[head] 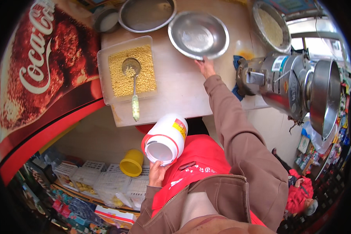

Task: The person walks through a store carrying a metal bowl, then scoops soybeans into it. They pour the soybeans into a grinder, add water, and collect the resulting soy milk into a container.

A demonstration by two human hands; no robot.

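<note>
My left hand grips the rim of a white plastic bucket with a red collar. It is tipped with its mouth towards me, beside my red apron. My right hand reaches across the table and holds the near rim of a steel basin, which looks bare inside. To the left of the basin stands a clear plastic tub full of yellow soaked beans. A perforated ladle with some beans in it lies on them, its green-white handle sticking out over the tub's near edge.
A steel grinding machine with a wide hopper stands at the right. Behind are a basin of cloudy liquid, a small pot and a basin of pale grains. A Coca-Cola cooler flanks the left. A person sits at lower right.
</note>
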